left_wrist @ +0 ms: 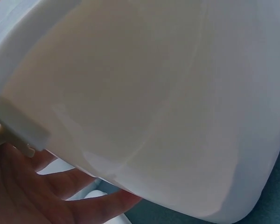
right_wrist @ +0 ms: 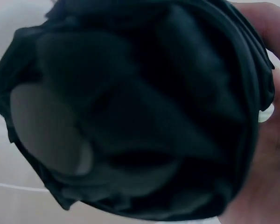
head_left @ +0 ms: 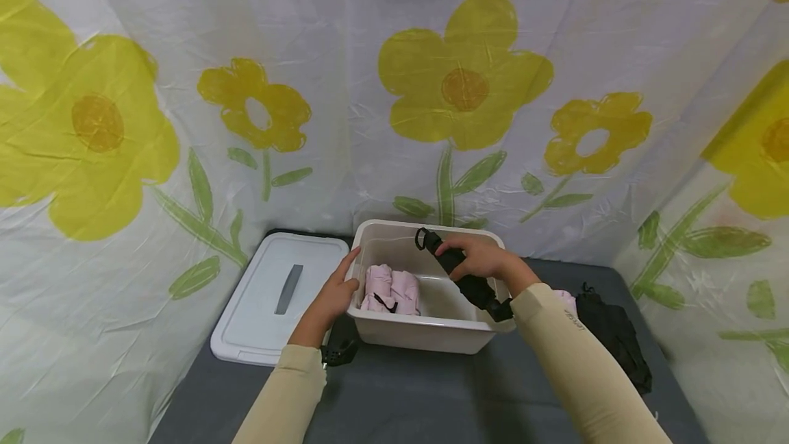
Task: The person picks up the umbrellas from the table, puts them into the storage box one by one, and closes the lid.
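Note:
My right hand (head_left: 477,257) grips a folded black umbrella (head_left: 470,282) slantwise over the plastic bin (head_left: 425,342). The strap loop at its upper end points up and left. Close up in the right wrist view, the umbrella's gathered dark fabric (right_wrist: 154,107) and a rounded grey end fill the picture, with part of my palm behind. My left hand (head_left: 335,293) rests at the bin's left rim, fingers extended. In the left wrist view its straight fingers (left_wrist: 100,207) touch the bin's edge. Two pink folded bundles (head_left: 391,288), one with a black strap, lie inside at left.
A white lid (head_left: 261,300) with a grey handle lies left of the bin on the dark grey table (head_left: 419,396). At right, a black cloth bundle (head_left: 616,341) lies beside a partly hidden pink item (head_left: 566,301). A flower-printed curtain (head_left: 345,88) hangs behind.

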A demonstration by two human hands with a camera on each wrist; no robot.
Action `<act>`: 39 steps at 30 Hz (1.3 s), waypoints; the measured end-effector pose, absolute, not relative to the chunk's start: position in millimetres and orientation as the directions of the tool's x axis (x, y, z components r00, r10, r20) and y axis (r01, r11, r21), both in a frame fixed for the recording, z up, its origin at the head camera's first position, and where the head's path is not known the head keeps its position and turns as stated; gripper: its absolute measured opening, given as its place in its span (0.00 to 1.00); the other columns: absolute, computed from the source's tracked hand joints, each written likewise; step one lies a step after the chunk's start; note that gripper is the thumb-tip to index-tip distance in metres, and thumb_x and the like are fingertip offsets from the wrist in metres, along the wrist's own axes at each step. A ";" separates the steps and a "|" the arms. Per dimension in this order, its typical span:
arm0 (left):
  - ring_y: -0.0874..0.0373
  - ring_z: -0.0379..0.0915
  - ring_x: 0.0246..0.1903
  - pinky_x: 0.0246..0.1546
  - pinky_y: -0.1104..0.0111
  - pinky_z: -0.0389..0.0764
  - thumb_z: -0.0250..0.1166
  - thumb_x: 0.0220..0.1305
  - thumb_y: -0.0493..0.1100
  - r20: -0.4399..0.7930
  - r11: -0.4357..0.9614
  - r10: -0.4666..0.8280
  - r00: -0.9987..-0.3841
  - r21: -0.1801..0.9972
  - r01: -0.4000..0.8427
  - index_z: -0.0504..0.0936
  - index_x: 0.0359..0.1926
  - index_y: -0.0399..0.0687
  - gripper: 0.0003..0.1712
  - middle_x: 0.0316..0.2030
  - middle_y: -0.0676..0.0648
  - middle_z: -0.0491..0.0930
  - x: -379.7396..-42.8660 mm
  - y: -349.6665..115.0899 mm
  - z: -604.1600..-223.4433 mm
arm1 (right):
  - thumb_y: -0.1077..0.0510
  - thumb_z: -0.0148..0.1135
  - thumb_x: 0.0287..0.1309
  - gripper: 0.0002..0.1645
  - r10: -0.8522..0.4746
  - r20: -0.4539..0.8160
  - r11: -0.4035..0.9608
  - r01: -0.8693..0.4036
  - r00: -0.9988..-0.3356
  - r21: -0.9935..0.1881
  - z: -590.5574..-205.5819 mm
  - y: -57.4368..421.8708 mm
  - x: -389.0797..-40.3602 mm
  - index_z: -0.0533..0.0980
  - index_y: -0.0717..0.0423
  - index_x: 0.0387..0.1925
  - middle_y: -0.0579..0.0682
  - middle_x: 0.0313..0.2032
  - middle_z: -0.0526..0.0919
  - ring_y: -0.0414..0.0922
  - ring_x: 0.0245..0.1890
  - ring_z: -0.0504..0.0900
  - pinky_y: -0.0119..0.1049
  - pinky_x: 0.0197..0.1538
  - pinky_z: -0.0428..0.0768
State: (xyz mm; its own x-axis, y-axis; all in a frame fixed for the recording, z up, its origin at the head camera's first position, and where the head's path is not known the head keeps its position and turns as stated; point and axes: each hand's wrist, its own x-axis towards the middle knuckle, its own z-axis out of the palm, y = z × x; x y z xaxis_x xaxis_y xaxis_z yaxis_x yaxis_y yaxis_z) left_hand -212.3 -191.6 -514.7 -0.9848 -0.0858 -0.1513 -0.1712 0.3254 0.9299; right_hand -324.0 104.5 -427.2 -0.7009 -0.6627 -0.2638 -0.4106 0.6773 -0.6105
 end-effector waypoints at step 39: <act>0.39 0.46 0.73 0.68 0.38 0.52 0.45 0.63 0.35 -0.104 0.317 -0.086 -0.991 0.940 -0.126 0.52 0.75 0.66 0.40 0.75 0.39 0.50 -209.2 -191.3 -516.0 | 0.63 0.50 0.66 0.31 -0.554 -0.530 0.728 -0.066 -0.642 -0.682 -448.0 86.0 -325.2 0.62 0.60 0.70 0.69 0.64 0.67 0.62 0.52 0.80 0.48 0.46 0.83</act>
